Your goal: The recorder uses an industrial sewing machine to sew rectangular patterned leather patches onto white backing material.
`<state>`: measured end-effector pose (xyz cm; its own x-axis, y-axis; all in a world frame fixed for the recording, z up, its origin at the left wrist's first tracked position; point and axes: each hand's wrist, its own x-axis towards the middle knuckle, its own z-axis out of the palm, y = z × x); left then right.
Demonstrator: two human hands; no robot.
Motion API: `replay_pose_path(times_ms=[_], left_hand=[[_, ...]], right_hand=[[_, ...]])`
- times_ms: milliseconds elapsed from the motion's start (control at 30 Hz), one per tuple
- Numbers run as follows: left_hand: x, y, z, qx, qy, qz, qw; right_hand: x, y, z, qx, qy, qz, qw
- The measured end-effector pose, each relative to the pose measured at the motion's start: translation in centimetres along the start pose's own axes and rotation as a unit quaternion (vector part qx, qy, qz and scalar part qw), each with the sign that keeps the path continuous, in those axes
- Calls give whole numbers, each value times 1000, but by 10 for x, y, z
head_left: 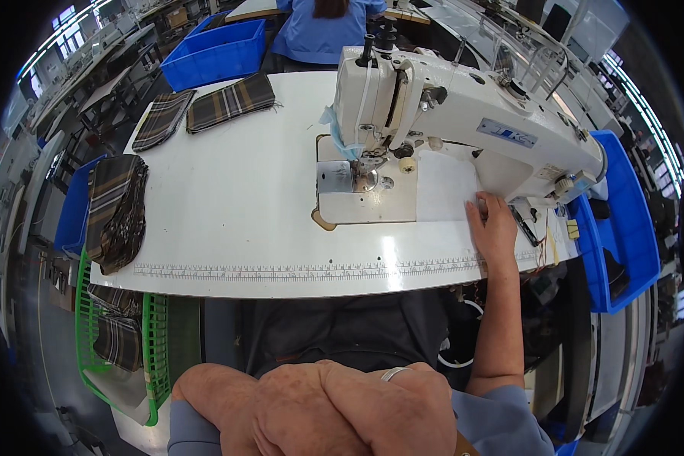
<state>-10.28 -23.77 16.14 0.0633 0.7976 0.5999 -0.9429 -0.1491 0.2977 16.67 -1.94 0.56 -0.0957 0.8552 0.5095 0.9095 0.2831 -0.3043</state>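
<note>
My right hand (496,228) rests on the white table of a sewing machine (433,106), below the machine's arm. Its thumb and fingers are apart and touch the right edge of a flat white sheet (444,186); paper or cloth, I cannot tell. Very close to the camera, my left hand (342,410) fills the lower middle, back and knuckles showing, a ring on one finger. Its fingertips are hidden, so their grip does not show. Beside my right hand lies a small dark tool (526,226) among thread ends.
Stacks of brown plaid fabric pieces (232,102) lie at the table's far left and left edge (118,209). A green basket (159,349) with more plaid pieces stands below left. Blue bins (214,57) stand behind and at right (634,220). Another person (319,34) sits beyond the table.
</note>
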Motion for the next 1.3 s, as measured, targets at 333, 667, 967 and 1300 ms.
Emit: replay_pose_path(times_ms=[333,667,967,1300], left_hand=[[9,6,-18,42,-54,-26,997],[15,4,-38,217,119,-66,967],[15,-26,-145,244,289,-76,922],[15,-35,-154,357,297,-36,885]], right_hand=[[-2,-1,2,-2,-4,-1,1000],[0,-1,4,-7,-8,-2,1000],[0,-1,2,-4,-5,-3,1000],[0,1,3,-1,-4,4,1000]])
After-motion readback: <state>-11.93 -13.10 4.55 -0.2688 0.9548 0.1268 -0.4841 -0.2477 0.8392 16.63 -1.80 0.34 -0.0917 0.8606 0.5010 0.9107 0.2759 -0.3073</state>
